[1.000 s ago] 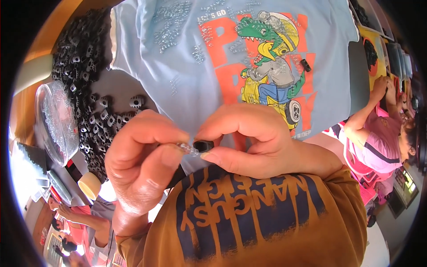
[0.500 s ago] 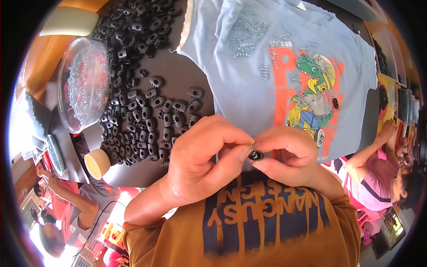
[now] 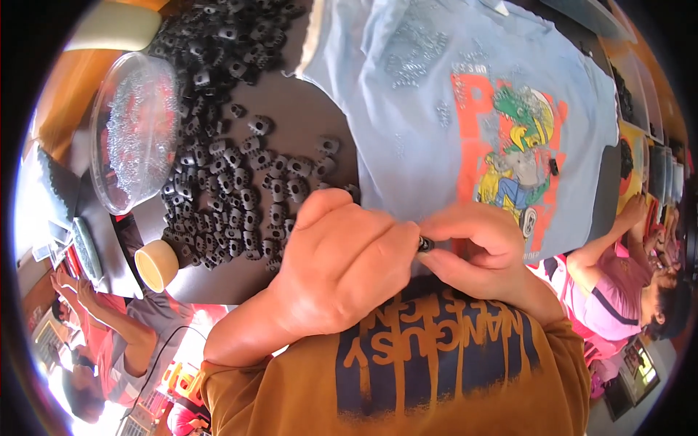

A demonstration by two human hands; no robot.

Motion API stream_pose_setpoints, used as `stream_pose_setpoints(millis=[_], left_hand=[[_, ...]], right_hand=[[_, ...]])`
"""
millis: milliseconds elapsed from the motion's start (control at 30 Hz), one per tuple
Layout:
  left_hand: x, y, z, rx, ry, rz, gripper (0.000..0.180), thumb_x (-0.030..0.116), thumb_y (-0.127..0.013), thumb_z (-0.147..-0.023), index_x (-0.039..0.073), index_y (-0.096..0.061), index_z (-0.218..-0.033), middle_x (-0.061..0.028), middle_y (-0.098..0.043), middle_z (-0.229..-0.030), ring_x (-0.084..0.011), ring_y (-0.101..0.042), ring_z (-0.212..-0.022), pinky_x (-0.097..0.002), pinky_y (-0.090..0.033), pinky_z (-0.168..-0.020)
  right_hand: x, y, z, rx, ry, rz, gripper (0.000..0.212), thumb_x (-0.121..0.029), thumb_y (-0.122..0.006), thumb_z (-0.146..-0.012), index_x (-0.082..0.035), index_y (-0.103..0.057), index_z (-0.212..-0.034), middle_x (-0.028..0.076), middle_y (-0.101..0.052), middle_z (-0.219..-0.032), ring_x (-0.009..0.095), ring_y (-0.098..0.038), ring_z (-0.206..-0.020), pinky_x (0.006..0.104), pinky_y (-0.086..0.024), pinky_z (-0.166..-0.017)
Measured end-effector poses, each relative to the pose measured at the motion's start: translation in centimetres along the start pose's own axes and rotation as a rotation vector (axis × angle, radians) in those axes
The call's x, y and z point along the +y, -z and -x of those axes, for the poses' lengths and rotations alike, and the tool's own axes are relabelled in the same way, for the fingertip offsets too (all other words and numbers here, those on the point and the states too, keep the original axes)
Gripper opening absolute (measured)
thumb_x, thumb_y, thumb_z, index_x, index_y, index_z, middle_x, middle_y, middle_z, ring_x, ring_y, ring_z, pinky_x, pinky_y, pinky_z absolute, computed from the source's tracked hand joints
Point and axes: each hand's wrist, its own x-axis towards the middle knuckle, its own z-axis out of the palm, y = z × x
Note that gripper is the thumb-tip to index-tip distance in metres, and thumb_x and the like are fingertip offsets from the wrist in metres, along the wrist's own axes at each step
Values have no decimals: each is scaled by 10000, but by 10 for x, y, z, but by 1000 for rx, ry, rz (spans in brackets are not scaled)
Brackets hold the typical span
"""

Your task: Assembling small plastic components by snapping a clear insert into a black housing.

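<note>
Fingers of both hands — left hand (image 3: pixel 342 272), right hand (image 3: pixel 476 251) — are pinched together on a small black piece (image 3: pixel 424 244), held above the shirt (image 3: pixel 436 109); if the pinch is loosened, it could be dropped among the loose pieces (image 3: pixel 247 174) on the tabletop (image 3: pixel 298 123).

The left hand (image 3: pixel 342 269) has closed further over the small black piece (image 3: pixel 424 244).

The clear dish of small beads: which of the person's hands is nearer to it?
Left. The left hand lies below and right of the clear dish, across the pile of black parts. The right hand is farther right, meeting the left at a small black piece.
</note>
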Motion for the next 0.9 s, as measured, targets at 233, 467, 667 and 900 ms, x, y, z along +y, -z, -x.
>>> stream_pose_setpoints(millis=[233,467,667,900], left_hand=[[-1,2,-4,-51,152,195,261,-77,-705,-605,-2,-644,-848,-79,-617,-726,-223,-559,-612,-331,-406,-536],[3,1,-2,-84,-126,-190,327,64,-675,-627,-8,-677,-946,-60,-599,-781,-150,-521,-569,-315,-385,-584],[-8,12,-4,-115,-107,-206,326,51,-675,-626,5,-686,-948,-36,-603,-809,-151,-524,-604,-315,-395,-620],[-56,56,-9,-25,368,-570,160,31,-640,-817,42,-677,-972,-103,-649,-888,-279,-615,-803,-358,-453,-744]], right_hand=[[4,-3,-5,72,7,-31,160,-53,-718,-772,-35,-658,-919,67,-665,-781,197,-640,-680,281,-478,-576],[8,-3,-2,89,81,-78,164,-27,-715,-770,-25,-645,-918,70,-658,-801,179,-635,-679,278,-473,-573],[6,-7,4,141,26,-213,182,20,-709,-766,15,-649,-937,78,-658,-813,137,-604,-671,249,-425,-534],[8,-7,1,125,-27,-259,209,61,-696,-773,13,-658,-973,73,-667,-857,111,-608,-703,226,-430,-549]])
